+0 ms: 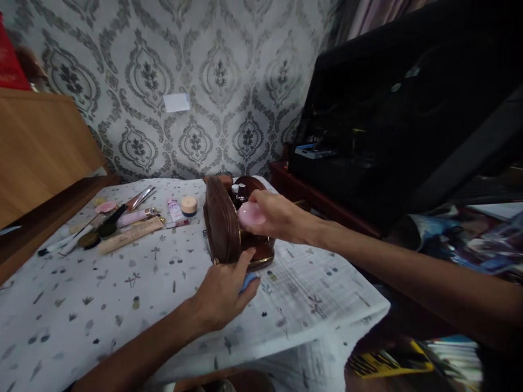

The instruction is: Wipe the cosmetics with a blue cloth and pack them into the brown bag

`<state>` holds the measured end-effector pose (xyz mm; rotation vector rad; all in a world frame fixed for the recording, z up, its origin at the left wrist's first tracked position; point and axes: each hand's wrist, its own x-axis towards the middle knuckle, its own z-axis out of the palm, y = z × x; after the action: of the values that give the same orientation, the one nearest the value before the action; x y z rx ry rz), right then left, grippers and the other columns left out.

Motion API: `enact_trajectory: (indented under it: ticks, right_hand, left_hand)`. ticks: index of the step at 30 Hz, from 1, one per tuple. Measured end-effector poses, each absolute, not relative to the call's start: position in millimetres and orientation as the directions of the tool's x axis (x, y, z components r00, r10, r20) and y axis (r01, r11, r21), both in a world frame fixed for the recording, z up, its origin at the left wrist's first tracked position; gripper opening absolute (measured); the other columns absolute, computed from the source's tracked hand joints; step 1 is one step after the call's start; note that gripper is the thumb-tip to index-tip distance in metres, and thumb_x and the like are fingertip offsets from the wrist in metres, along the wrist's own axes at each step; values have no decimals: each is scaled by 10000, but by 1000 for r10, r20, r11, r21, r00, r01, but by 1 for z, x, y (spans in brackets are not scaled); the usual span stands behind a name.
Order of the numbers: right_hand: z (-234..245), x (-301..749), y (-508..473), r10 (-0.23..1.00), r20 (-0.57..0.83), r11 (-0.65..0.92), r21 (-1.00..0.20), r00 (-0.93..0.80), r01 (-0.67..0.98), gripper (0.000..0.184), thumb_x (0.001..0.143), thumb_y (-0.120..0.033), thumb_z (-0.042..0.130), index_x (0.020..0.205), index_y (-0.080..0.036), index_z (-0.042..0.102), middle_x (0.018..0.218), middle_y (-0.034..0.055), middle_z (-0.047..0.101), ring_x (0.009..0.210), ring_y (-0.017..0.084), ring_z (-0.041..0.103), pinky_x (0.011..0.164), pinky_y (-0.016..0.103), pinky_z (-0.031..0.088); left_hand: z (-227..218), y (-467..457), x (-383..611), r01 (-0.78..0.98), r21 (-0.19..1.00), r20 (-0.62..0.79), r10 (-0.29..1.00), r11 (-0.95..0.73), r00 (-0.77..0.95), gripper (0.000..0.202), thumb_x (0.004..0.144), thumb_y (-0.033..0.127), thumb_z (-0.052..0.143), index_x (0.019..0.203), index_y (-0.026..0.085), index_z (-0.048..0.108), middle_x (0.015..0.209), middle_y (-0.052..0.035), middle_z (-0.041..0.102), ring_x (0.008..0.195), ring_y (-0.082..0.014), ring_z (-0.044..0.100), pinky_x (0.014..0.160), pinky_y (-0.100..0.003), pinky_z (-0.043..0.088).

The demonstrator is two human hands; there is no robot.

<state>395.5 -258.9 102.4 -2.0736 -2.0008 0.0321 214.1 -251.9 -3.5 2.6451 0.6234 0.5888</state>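
A brown zip-up cosmetic pouch [223, 223] stands unzipped on a table covered with a white patterned cloth [122, 294]; small bottle tops [239, 191] show inside it. My right hand [278, 218] is over the pouch's mouth, closed round a pink rounded sponge-like item [251, 213]. My left hand [223, 294] rests on the cloth at the pouch's near end, thumb touching the pouch, fingers curled over something small and blue [248, 282].
Cosmetics lie at the back left of the table: tubes [131, 234], brushes [102, 226], a pink puff [105, 207], a small round jar [188, 205]. A wooden headboard [36, 152] stands left, a dark open case [400, 120] right, patterned wallpaper behind.
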Motion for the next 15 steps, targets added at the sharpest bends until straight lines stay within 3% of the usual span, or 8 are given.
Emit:
enact_trajectory:
  ticks: [2,6,12,15]
  right_hand:
    - [106,387,-252,1000,4,25,-80,-25,996,418,728,-348,729,1057,-120,608,1026,122,675,882,225,651,682,261,464]
    - [104,372,-238,951,-299,89,32,-75,996,249,737,-243,678,949,-114,700,862,91,711,809,206,671,607,235,447]
    - [88,368,-224,922,-373,178,163,-107,970,376,768,-282,681,1100,-112,726,993,122,738,900,227,692,644,241,474]
    - [75,371,-215,905,-395,264,224,-160,938,309,781,-264,679,1032,-100,754,971,145,746,879,238,694,657,261,480]
  left_hand:
    - [-11,-251,214,331,400,334,472,-855,816,493,945,352,454,1392,170,354,857,-38,702,663,-187,663,617,-276,482]
    - [-22,-251,215,304,412,362,460,-859,811,512,944,339,460,1406,165,325,850,-31,698,662,-178,667,616,-269,487]
    - [-29,-249,213,237,485,372,443,-842,816,543,936,293,475,1430,180,280,849,-1,690,644,-143,641,616,-248,472]
    - [-31,-248,212,232,497,377,448,-837,811,531,934,298,471,1421,188,289,848,2,686,661,-145,645,631,-251,474]
